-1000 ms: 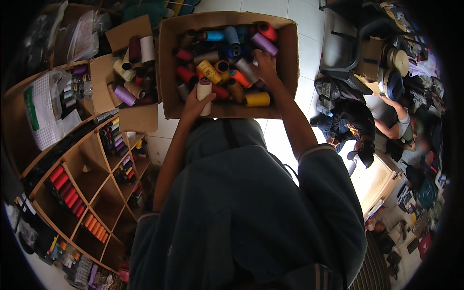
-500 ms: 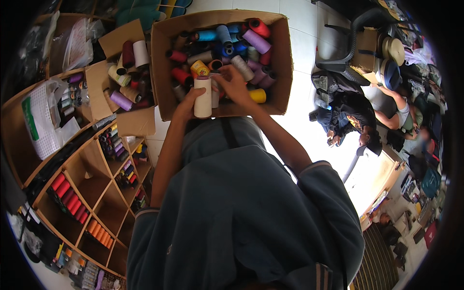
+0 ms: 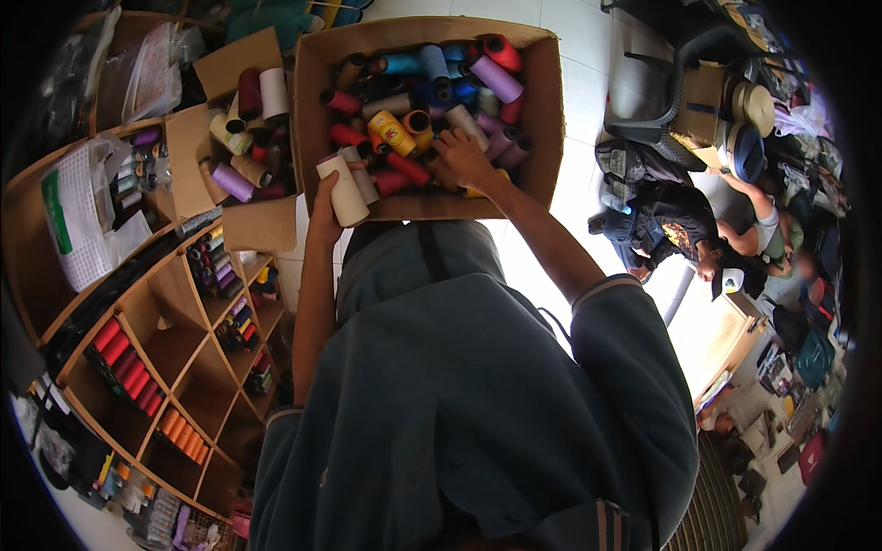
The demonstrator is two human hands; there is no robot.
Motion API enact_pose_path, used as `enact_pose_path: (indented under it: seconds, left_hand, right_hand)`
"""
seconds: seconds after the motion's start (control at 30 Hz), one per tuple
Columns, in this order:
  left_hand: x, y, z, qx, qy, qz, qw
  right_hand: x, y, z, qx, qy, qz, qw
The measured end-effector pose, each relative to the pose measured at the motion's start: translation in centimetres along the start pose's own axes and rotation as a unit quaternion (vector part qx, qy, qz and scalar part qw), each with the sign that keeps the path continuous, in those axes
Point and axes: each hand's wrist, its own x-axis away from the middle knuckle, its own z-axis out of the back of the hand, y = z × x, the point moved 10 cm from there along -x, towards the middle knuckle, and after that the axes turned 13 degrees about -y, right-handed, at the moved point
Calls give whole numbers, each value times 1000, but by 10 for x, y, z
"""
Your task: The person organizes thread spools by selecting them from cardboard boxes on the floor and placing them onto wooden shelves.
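Note:
A large cardboard box (image 3: 547, 119) full of thread spools stands in front of me. My left hand (image 3: 323, 204) grips a cream thread spool (image 3: 344, 193), tilted, at the box's near left corner. Close beside it is a grey thread spool (image 3: 362, 174); whether my fingers also hold it I cannot tell. My right hand (image 3: 467, 163) reaches into the box with its fingers apart over the spools, nearest a pale grey one (image 3: 467, 124). To its left lie a yellow spool with a label (image 3: 392, 134) and a dark red spool (image 3: 408, 167). My right fingertips are partly hidden among the spools.
A smaller open carton (image 3: 260, 239) with more spools stands to the left. Beside it, a wooden shelf (image 3: 175, 354) holds red and orange spools in compartments. At the right are a black chair (image 3: 661, 115) and other people, one in black clothing (image 3: 675, 216).
My left hand has moved left and tilted the cream spool. My right hand has left that spool and moved right, among the box's spools. The yellow labelled spool now shows more fully.

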Motion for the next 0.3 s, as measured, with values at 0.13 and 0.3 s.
enact_pose_path:
  seconds: [0.13,0.3]
  left_hand:
    - [2,3,-3,-9,10,1,1000]
    - [5,-1,2,-29,12,14,999]
  right_hand:
    - [-9,6,-13,-22,-25,2,999]
    - [-21,21,-26,-72,-125,-43,989]
